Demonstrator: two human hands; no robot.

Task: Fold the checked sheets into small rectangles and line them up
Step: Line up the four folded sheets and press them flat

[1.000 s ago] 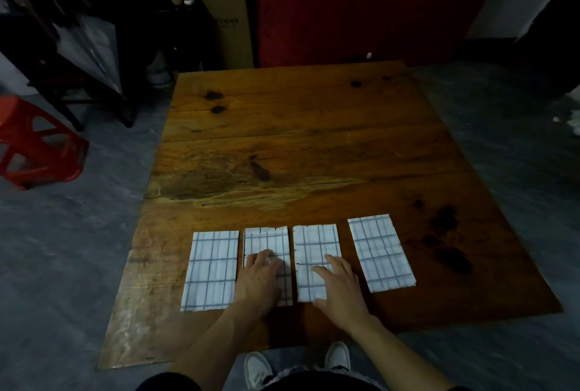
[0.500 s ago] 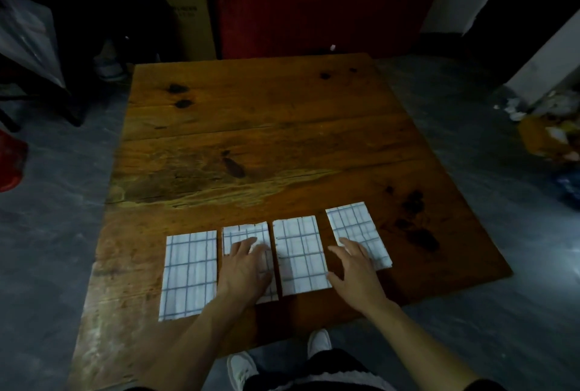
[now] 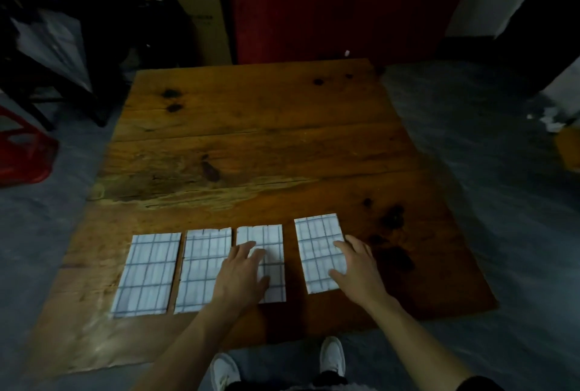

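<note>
Now the four folded checked sheets are lying in a row near the front edge of the wooden table: the first sheet at the far left, the second sheet just beside it, the third sheet close against that, and the fourth sheet standing apart across a wider gap and sitting a little further back. Compared with half a second ago, the left hand is lying across the third sheet instead of the second, its fingers straight and spread flat on the paper, while the right hand is resting on the fourth sheet's right edge with loosely extended fingers, gripping nothing; that sheet is now lying squarer to the row, less tilted than before. Each sheet is showing as a small white rectangle crossed by a dark grid, slightly creased. Below the table's edge, two white shoes are showing on the grey floor, and a red plastic stool is standing at the left.
</note>
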